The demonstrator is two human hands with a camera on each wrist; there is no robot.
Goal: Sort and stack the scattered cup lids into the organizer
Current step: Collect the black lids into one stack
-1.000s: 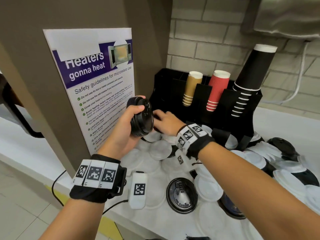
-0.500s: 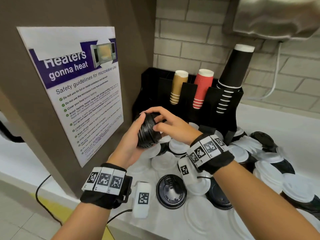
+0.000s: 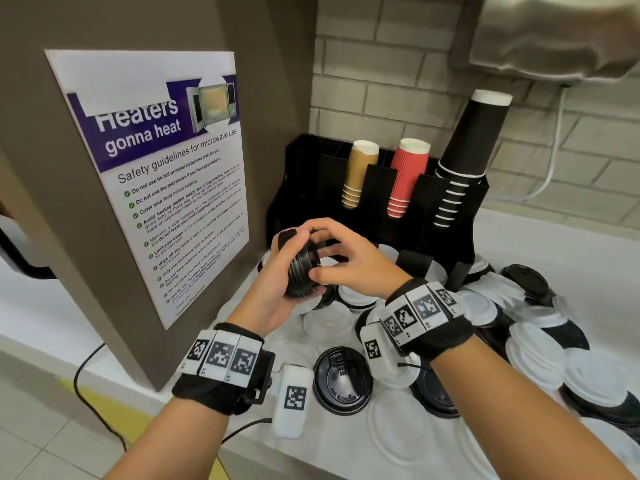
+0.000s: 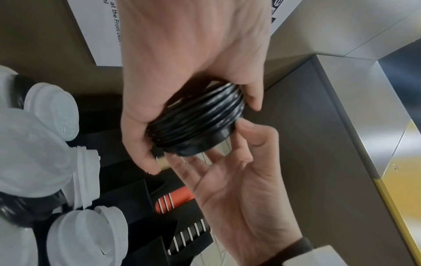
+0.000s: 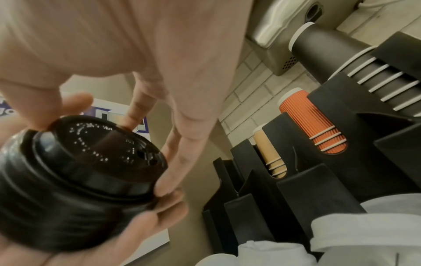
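I am standing at a white counter (image 3: 571, 251) running along a pale brick wall (image 3: 398, 74). A brown panel (image 3: 104, 22) on my left is carrying a microwave safety poster (image 3: 166, 188). A steel box (image 3: 554, 32) is hanging above, a white cable (image 3: 554, 161) trailing beneath it. Grey floor tiles (image 3: 45, 441) are showing below.

Poster (image 3: 166, 181): you see it at left of the frame, fixed to the brown panel, headed "Heaters gonna heat" over microwave safety guidelines.
Brick wall (image 3: 398, 71): pale, upper centre.
Metal dispenser (image 3: 550, 36): upper right corner, with a white cable (image 3: 554, 161) hanging below it.
Black cable (image 3: 83, 382): lower left, trailing beside the panel.
Floor tiles (image 3: 41, 427): bottom left of your view.
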